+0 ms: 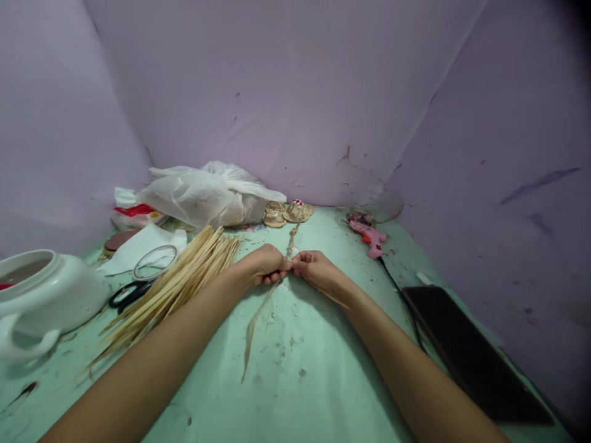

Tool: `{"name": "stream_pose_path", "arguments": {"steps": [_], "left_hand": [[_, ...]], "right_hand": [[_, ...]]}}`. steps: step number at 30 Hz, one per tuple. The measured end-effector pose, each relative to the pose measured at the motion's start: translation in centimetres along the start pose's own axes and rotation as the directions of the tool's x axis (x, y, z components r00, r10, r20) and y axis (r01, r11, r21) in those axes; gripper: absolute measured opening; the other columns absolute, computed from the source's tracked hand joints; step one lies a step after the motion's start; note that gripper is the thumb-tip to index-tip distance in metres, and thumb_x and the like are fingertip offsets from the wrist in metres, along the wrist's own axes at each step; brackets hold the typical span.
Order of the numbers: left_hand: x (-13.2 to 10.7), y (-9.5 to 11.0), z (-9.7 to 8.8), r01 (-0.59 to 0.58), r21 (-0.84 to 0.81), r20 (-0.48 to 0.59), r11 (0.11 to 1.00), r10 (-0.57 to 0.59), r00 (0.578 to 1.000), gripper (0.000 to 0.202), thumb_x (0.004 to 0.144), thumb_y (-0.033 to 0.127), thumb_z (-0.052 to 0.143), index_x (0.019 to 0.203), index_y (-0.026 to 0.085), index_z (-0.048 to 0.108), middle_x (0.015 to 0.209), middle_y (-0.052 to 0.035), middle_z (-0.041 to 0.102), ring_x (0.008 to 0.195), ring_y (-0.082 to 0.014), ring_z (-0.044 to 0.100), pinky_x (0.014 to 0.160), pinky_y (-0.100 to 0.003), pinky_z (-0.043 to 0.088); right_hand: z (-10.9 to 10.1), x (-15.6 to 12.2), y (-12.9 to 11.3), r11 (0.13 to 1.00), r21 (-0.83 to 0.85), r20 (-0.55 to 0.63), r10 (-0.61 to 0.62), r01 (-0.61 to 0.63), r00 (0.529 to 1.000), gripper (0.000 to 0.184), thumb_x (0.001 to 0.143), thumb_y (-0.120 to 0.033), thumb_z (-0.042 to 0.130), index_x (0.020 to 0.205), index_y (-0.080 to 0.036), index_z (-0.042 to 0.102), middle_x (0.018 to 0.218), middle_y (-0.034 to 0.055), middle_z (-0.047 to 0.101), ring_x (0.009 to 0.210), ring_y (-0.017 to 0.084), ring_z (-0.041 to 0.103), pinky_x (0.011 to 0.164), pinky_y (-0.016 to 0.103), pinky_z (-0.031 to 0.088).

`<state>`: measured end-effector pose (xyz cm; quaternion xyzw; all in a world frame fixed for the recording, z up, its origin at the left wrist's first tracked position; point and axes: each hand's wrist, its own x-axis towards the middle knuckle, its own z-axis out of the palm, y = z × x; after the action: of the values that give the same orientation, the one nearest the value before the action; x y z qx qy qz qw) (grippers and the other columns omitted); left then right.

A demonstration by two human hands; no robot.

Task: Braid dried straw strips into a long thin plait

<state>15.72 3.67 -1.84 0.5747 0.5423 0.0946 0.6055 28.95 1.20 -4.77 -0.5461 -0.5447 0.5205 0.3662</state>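
A braid of dried straw (292,241) runs from the back of the table toward me and ends between my hands. My left hand (268,264) is closed around its near end. Fingertips of my right hand (310,266) pinch the same spot, touching the left fingers. One loose straw strip (252,335) trails from under the left hand down over the green tabletop. The exact strands between the fingers are hidden. Beyond the braid lie round woven straw pieces (289,213) with a small red and white bit on top.
Left of my hands lies a bundle of straw strips (184,277), with black-handled scissors (129,295), a tape ring (154,261) and a white ceramic pot (69,295). A white plastic bag (207,194) rests behind. At right are a pink glue gun (369,238) and a dark flat slab (471,351).
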Motion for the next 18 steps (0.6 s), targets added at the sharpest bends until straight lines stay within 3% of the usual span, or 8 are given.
{"name": "stream_pose_path", "arguments": {"steps": [3,5,7,8,10,13,16,18], "left_hand": [[0.4,0.1,0.2,-0.012,0.243,-0.128,0.97,0.044,0.991,0.018,0.062,0.022,0.052,0.047,0.014,0.047,0.032,0.0028,0.035,0.028,-0.0067,0.029,0.034,-0.021,0.018],[0.8,0.0,0.6,-0.03,0.331,-0.168,0.943,0.09,0.982,0.013,0.059,0.019,0.051,0.048,0.014,0.049,0.033,0.0023,0.037,0.03,-0.0073,0.03,0.035,-0.022,0.019],[1.2,-0.3,0.9,-0.055,0.362,-0.188,0.93,0.131,0.973,0.01,0.058,0.017,0.05,0.048,0.013,0.05,0.035,0.0019,0.038,0.032,-0.0074,0.031,0.037,-0.022,0.02],[1.4,-0.4,0.9,-0.064,0.367,-0.202,0.928,0.147,0.968,0.01,0.058,0.017,0.049,0.048,0.013,0.049,0.036,0.0018,0.039,0.034,-0.0074,0.031,0.038,-0.022,0.02],[1.6,-0.7,1.0,-0.068,0.377,-0.24,0.924,0.169,0.956,0.011,0.058,0.018,0.048,0.049,0.014,0.049,0.038,0.0014,0.039,0.037,-0.008,0.033,0.039,-0.022,0.021],[1.9,-1.2,1.0,-0.064,0.411,-0.325,0.91,0.211,0.922,0.013,0.058,0.023,0.049,0.049,0.014,0.048,0.042,0.0001,0.042,0.043,-0.0098,0.038,0.041,-0.021,0.023],[2.1,-1.3,1.2,-0.068,0.384,-0.376,0.921,0.223,0.9,0.011,0.057,0.022,0.05,0.049,0.014,0.047,0.045,-0.0004,0.043,0.047,-0.0106,0.039,0.042,-0.022,0.024],[2.1,-1.2,1.4,-0.052,0.316,-0.377,0.947,0.176,0.91,0.009,0.055,0.018,0.05,0.048,0.015,0.045,0.043,0.0006,0.042,0.045,-0.0099,0.037,0.041,-0.022,0.023]], "right_hand": [[-0.4,0.0,0.3,0.937,-0.321,-0.006,-0.147,0.138,0.989,0.01,0.067,-0.018,0.044,0.058,-0.015,0.047,0.05,-0.0022,0.047,0.047,0.007,0.038,0.046,0.02,0.025],[-0.6,-0.3,0.0,0.764,-0.613,0.001,-0.256,0.203,0.967,0.007,0.067,-0.017,0.044,0.065,-0.015,0.051,0.058,0.0016,0.054,0.054,0.011,0.045,0.049,0.021,0.026],[-0.5,-0.9,-0.5,0.519,-0.824,0.048,-0.338,0.228,0.94,0.011,0.066,-0.015,0.046,0.075,-0.015,0.054,0.067,0.005,0.059,0.061,0.014,0.05,0.051,0.023,0.026],[-0.4,-1.2,-0.8,0.417,-0.881,0.074,-0.344,0.223,0.936,0.015,0.066,-0.015,0.047,0.079,-0.016,0.054,0.071,0.0061,0.061,0.063,0.016,0.052,0.052,0.024,0.026],[-0.1,-1.7,-1.2,0.295,-0.935,0.1,-0.311,0.196,0.945,0.02,0.065,-0.013,0.048,0.084,-0.016,0.055,0.074,0.0075,0.062,0.065,0.017,0.054,0.052,0.025,0.027],[0.7,-2.1,-1.7,0.245,-0.961,0.053,-0.293,0.128,0.955,0.022,0.064,-0.014,0.049,0.084,-0.016,0.057,0.079,0.0093,0.062,0.069,0.019,0.056,0.054,0.026,0.029],[1.4,-2.5,-2.4,0.289,-0.957,-0.068,-0.27,0.014,0.96,0.021,0.068,-0.019,0.047,0.083,-0.015,0.061,0.082,0.0114,0.062,0.071,0.02,0.057,0.055,0.026,0.032],[1.7,-2.9,-3.0,0.315,-0.947,-0.136,-0.217,-0.063,0.967,0.022,0.07,-0.023,0.045,0.081,-0.014,0.063,0.08,0.0125,0.063,0.072,0.022,0.058,0.056,0.027,0.034]]}}
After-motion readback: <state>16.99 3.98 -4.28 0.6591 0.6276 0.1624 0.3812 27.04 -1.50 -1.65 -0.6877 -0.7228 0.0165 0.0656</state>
